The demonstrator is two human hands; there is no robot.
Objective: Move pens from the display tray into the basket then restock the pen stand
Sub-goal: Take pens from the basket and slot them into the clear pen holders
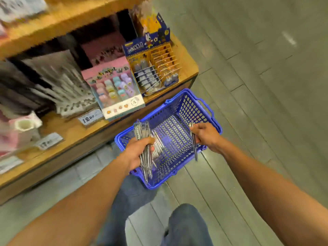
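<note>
Above floor and basket: left hand clutching pen bundle, right hand pinching seemingly one pen; could spill if loosened.

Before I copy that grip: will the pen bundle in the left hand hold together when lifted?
Probably stiff: the pen bundle juts straight past the left hand. The glossy barrels look slippery, so some may slide out. Dropped pens should land in the blue basket.

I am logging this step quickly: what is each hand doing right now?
Left hand: grips a bundle of pens above the blue basket.
Right hand: holds one or two pens, the count is unclear.
</note>
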